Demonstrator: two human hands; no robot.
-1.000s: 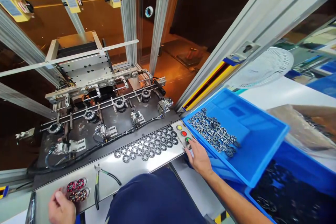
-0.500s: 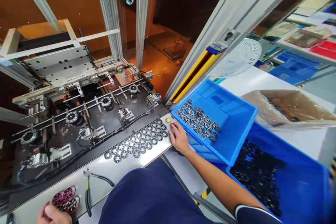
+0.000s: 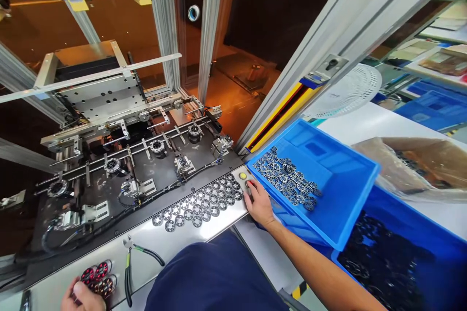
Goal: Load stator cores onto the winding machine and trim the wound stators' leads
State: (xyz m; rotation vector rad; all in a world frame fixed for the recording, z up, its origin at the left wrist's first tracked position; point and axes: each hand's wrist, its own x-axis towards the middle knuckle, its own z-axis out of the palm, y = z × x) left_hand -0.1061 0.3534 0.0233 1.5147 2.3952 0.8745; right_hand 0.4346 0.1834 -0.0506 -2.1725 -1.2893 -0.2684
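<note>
Discs (image 3: 102, 269) at the table's (image 3: 153, 235) left corner flank the left hand (image 3: 85, 297), grip unclear; the spread right hand (image 3: 260, 205), seemingly pressing buttons (image 3: 242, 176), needs precision.

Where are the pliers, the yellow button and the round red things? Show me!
Pliers (image 3: 127, 273): head view, on the left handle.
Yellow button (image 3: 242, 176): head view, on its round top.
Round red things (image 3: 102, 269): head view, on one's red face.

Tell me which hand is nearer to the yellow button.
Right: the right hand is close beside the yellow button, while the left hand is far off by the round reddish parts.
</note>
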